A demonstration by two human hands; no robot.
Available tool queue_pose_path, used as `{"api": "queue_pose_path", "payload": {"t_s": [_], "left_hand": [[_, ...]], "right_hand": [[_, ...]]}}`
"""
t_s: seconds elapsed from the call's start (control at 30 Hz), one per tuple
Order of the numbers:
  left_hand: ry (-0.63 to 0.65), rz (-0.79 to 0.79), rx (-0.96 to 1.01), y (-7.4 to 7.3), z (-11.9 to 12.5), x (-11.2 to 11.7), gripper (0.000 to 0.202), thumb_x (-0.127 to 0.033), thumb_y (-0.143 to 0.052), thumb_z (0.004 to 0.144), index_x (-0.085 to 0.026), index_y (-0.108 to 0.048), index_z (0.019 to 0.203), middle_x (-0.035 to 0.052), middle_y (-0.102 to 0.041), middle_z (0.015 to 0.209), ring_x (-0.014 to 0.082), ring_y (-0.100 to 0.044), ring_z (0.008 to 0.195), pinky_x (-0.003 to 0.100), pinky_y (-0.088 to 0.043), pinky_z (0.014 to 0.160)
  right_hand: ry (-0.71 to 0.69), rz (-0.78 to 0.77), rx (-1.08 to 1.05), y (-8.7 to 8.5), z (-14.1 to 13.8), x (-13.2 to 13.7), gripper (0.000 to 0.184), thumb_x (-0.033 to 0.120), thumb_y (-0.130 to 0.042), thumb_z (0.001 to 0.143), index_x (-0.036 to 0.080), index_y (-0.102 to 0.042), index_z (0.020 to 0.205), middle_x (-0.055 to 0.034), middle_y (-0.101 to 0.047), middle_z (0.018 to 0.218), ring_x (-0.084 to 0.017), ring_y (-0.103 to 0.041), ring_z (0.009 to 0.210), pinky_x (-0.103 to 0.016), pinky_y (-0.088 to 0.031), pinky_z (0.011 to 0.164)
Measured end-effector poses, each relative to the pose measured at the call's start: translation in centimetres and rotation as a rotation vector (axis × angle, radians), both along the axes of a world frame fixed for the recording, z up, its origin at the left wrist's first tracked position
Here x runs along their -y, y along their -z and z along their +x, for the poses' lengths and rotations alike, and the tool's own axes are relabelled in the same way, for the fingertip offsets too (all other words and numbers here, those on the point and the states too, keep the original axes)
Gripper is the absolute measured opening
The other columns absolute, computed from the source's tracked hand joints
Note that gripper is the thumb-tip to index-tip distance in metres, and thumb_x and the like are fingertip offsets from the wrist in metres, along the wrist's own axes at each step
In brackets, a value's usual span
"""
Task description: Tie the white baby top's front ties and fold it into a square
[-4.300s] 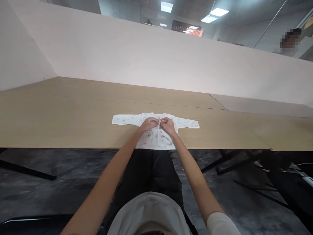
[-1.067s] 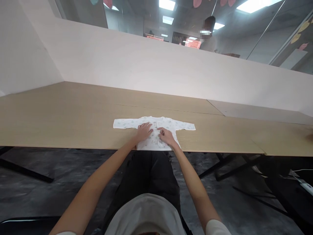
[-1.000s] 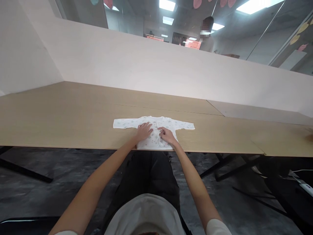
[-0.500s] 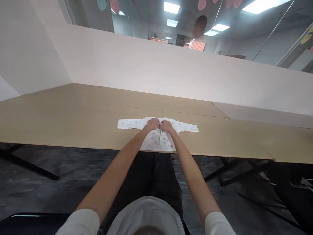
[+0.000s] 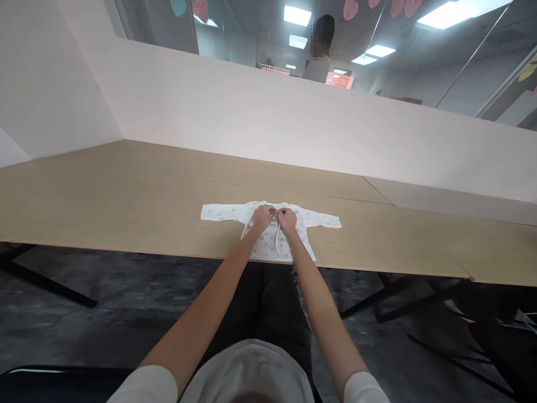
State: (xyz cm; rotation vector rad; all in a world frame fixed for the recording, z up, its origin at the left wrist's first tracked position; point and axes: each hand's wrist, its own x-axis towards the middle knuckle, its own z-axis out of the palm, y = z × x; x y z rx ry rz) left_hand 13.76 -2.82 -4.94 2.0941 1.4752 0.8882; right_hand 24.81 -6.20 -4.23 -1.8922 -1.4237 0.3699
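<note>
A small white baby shirt (image 5: 268, 240) with a faint print lies flat on the wooden table (image 5: 126, 196), sleeves spread out left and right, its hem at the near edge. My left hand (image 5: 262, 215) and my right hand (image 5: 287, 218) meet at the chest of the shirt, just below the neckline. Both have their fingers curled in a pinch on the thin tie strings at the front opening. A loop of string hangs down between the two hands.
A pale partition wall (image 5: 293, 123) rises behind the table. A second tabletop (image 5: 461, 196) joins on the right. Behind the glass above the wall stands another person (image 5: 319, 47). Dark table legs (image 5: 394, 291) and floor lie below the near edge.
Both hands moved from the lower front of the shirt up to the chest and closed on the tie strings. The person behind the glass walked to the left.
</note>
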Motion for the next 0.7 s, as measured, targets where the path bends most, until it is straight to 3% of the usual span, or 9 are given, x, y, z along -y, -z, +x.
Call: {"api": "queue_pose_path", "payload": {"t_s": [0.27,0.43,0.7], "left_hand": [[-0.016,0.037,0.099,-0.07,-0.22,0.34,0.022,-0.022,-0.056,0.085,-0.018,-0.075,0.095,0.0077,-0.073,0.103,0.0210,-0.065,0.096,0.031,-0.048,0.090],[-0.003,-0.011,0.173,-0.07,-0.33,0.25,0.021,-0.024,-0.057,0.086,-0.019,-0.074,0.096,0.0072,-0.074,0.101,0.0200,-0.066,0.093,0.032,-0.050,0.089],[-0.007,0.001,0.228,-0.11,-0.41,0.29,0.022,-0.024,-0.056,0.085,-0.017,-0.074,0.095,0.0074,-0.074,0.101,0.0189,-0.067,0.094,0.030,-0.050,0.090]], "right_hand": [[-0.102,0.109,-0.135,0.28,0.57,0.13,0.034,0.015,-0.045,0.075,0.018,-0.074,0.091,-0.0053,-0.074,0.096,-0.017,-0.065,0.089,-0.024,-0.046,0.082],[-0.114,0.105,-0.148,-0.13,0.57,0.38,0.030,0.023,-0.044,0.081,0.019,-0.073,0.088,-0.0051,-0.073,0.097,-0.018,-0.064,0.093,-0.026,-0.046,0.085],[-0.110,0.073,-0.141,0.26,0.56,0.04,0.026,0.023,-0.047,0.081,0.018,-0.070,0.093,-0.0017,-0.071,0.077,-0.016,-0.064,0.076,-0.025,-0.047,0.077]]}}
